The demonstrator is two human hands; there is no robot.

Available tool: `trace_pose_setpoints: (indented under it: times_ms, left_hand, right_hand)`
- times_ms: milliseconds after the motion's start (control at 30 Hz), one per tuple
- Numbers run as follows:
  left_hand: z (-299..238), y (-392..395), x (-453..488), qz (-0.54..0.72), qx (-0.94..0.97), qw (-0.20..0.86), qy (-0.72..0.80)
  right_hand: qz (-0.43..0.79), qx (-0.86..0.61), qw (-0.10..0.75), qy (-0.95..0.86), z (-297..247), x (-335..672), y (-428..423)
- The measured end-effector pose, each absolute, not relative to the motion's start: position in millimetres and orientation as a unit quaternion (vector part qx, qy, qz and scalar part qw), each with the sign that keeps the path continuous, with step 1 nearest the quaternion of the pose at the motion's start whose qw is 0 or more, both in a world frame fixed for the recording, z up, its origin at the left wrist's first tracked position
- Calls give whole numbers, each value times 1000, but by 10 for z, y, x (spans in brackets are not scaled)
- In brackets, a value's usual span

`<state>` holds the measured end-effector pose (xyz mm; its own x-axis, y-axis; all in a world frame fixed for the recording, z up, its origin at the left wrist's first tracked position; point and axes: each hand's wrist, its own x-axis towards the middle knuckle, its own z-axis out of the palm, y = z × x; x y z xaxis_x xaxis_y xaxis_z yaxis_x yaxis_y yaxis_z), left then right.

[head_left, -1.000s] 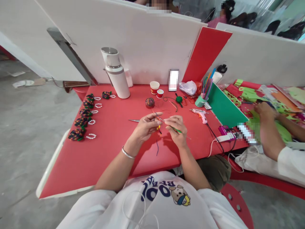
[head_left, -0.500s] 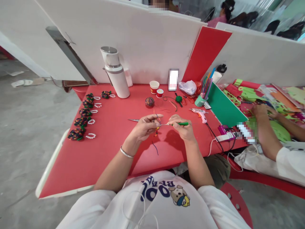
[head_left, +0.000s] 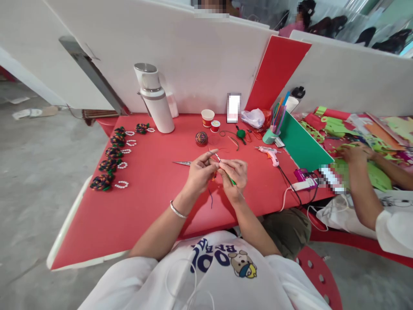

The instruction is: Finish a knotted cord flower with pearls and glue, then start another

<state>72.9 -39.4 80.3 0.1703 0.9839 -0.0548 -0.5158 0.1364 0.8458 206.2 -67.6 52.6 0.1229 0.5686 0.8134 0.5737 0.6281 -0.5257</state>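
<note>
My right hand (head_left: 236, 175) is closed around a crochet hook (head_left: 231, 181); its green handle shows below the fingers and its metal shaft points up and left. Close against it, my left hand (head_left: 200, 174) pinches a small piece of multicoloured yarn work (head_left: 214, 175), mostly hidden by the fingers. A thin strand runs from there toward the dark multicoloured yarn ball (head_left: 201, 138) farther back. Pointed metal blades, like scissors (head_left: 181, 163), stick out beside my left hand. A short dark yarn end (head_left: 211, 200) lies below the hands.
On the red table (head_left: 155, 172), several yarn bundles (head_left: 100, 182) with white bead loops line the left. Behind are a white flask (head_left: 159, 110), paper cup (head_left: 207, 119) and thread spool (head_left: 215, 125). A pink glue gun (head_left: 270, 154) lies right; beyond the green divider (head_left: 306, 148), another person works.
My right hand has moved left, up against my left hand. The hook has turned from lying nearly level to slanting, its tip now up and left.
</note>
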Motion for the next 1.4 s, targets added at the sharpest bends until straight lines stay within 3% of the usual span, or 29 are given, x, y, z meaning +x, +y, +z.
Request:
trace_pose_setpoints:
  times_ms: [167,467,667,800,900,1000,1133,1400]
  left_hand:
    - [880,-347,587,481,332,748,315]
    - [883,-288,486,437,348,764,322]
    - [874,-255,441,422,362,767,321]
    - [869,-276,496,445,370,747,328]
    - [838,-328,608,505,399,680,352]
    - [786,-379,712,558,432,598,380]
    - [777,-402,752,567,406,611,375]
    - [881,-324,550,465,348,746,326]
  right_hand:
    - [106,-364,601,-703,603,2269,-565]
    - [185,-357,521,-753,866,2635,-499]
    - [304,-365,537,-697,779,2674,-463]
    - [356,-362,600,-618,540,2454,-461]
    - [308,-386,628,-601,459,2206,-540]
    - [161,-428,633,-624,479,2044,-625]
    - [31,-458,622,-634,510,2006,-650]
    - [151,-389,593,-688,589,2313,-489]
